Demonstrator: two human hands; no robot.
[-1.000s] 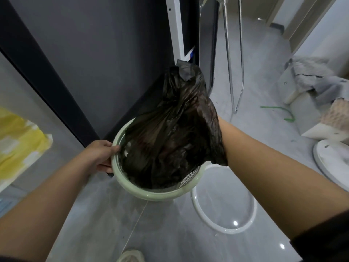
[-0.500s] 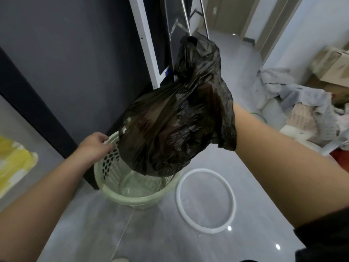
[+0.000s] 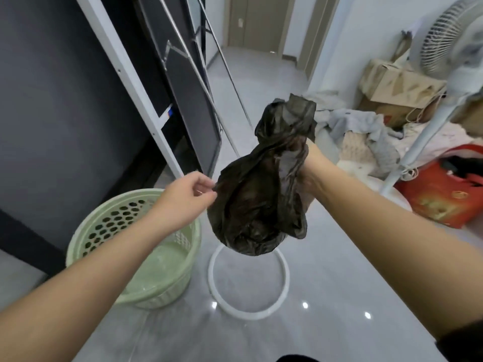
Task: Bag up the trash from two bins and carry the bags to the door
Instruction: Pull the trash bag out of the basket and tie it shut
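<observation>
A dark, bulging trash bag (image 3: 261,202) hangs in the air above the floor. My right hand (image 3: 312,169) grips its gathered neck, and the loose top flops above my fist. My left hand (image 3: 187,198) pinches a fold at the bag's left edge. Below and to the left stands a pale green perforated bin (image 3: 122,246) on the grey floor, with no bag inside it. A white plastic ring (image 3: 249,310) lies flat on the floor beside the bin, under the hanging bag.
A dark wall panel and a white-framed board with a metal rack (image 3: 188,82) stand at the left. A hallway leads to a door (image 3: 252,22) at the back. A fan (image 3: 444,82), cardboard boxes (image 3: 400,92), piled cloths and a red bag (image 3: 444,194) crowd the right.
The bag has come fully out of the green bin and moved right. My left hand left the bin's rim and now pinches the bag. The view has swung toward the hallway.
</observation>
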